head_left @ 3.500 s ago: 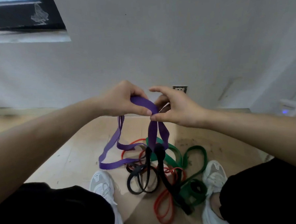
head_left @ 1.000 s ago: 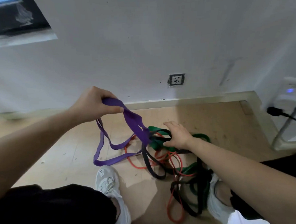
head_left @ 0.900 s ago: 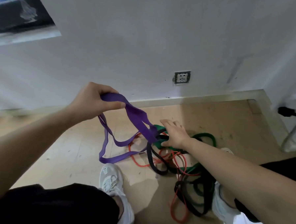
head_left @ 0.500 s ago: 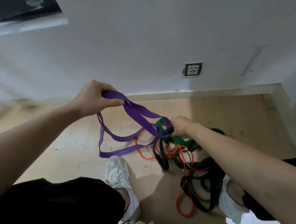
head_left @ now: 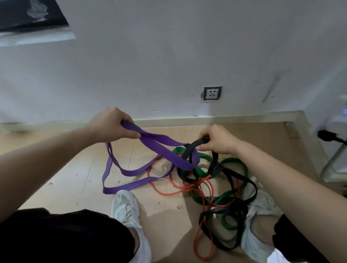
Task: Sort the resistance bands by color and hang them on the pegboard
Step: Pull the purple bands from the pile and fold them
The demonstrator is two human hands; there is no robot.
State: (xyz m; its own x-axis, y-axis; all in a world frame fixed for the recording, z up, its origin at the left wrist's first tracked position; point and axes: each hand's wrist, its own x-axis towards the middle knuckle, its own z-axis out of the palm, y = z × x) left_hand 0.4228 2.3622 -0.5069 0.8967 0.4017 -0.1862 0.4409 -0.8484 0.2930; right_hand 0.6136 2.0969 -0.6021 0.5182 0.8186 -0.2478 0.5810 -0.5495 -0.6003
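Left hand (head_left: 110, 124): raised above the floor (head_left: 70, 177), fingers curled round one end of the purple band (head_left: 159, 147), thumb pressed on top of it.

Right hand (head_left: 217, 139): level with the left and near it, fingers curled round the top of a loop of the black band (head_left: 198, 143). Fingertips are tucked under; the exact grip cannot be told.

Purple band: held off the floor at its upper end. One stretch runs down and right from the left hand and ends in a bend wrapped round a strand of the black band just below the right hand. The other stretch hangs from the left hand to the floor and lies there in a flat loop, its low corner just beside the left shoe (head_left: 125, 208).

Black band: two strands drop from the right hand into the heap. The rest trails across the floor past the toe of the right shoe (head_left: 259, 207) and loops between the shoes.

Green bands (head_left: 238, 161): on the floor, under and through the black strands; a further green coil lies close to the right shoe. Count cannot be told.

Red band (head_left: 163, 193): thin, on the floor, threaded through the heap, one loop reaching toward the camera between the shoes.

Surroundings: white wall (head_left: 164, 51) with a socket (head_left: 212, 93) above the skirting; a black plug (head_left: 327, 135) with its cable at the right edge.
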